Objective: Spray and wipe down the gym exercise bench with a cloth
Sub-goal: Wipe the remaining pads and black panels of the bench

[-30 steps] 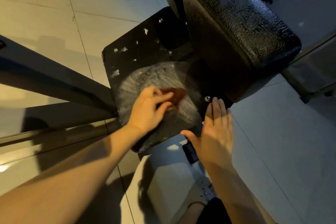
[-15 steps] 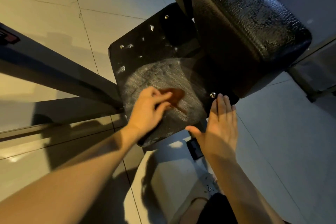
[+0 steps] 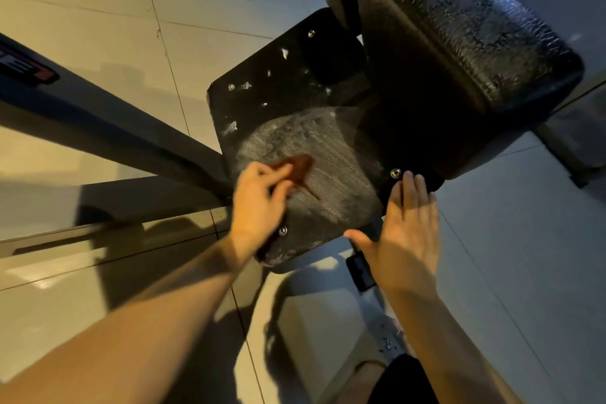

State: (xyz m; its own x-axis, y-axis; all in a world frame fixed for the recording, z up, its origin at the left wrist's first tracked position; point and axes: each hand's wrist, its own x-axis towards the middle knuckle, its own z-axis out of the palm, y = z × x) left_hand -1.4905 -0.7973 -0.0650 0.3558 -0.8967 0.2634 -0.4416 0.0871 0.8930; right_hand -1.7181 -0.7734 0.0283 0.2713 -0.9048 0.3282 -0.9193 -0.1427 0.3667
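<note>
View: head
Edges: the plate (image 3: pixel 295 82) is black and flat with rounded corners; its near corner stands out over the floor (image 3: pixel 98 10) between the two forearms, and its far right part goes under the pad (image 3: pixel 459 43)
Open room: bare tiles lie beyond the plate's far left edge and to the right of the right hand (image 3: pixel 410 233); a grey beam (image 3: pixel 114 128) comes from the left up to the plate's left edge and closes that side
Cloth (image 3: pixel 300 164): small and brown, on the middle of the plate, partly blurred
Left hand (image 3: pixel 259 203): fingers curled, thumb and fingers pinch the near end of the cloth; the hand is over the near left part of the plate
Right hand: flat, fingers straight and close together, thumb spread to the left, holding nothing; the fingertips are at the plate's right edge, just beside a rivet (image 3: pixel 395 173); if they touch the plate I cannot tell
Plate surface: a pale, streaked, foamy patch around the cloth; small white flecks on the far half
Pad surface: black, wrinkled, with a shiny wet pattern
</note>
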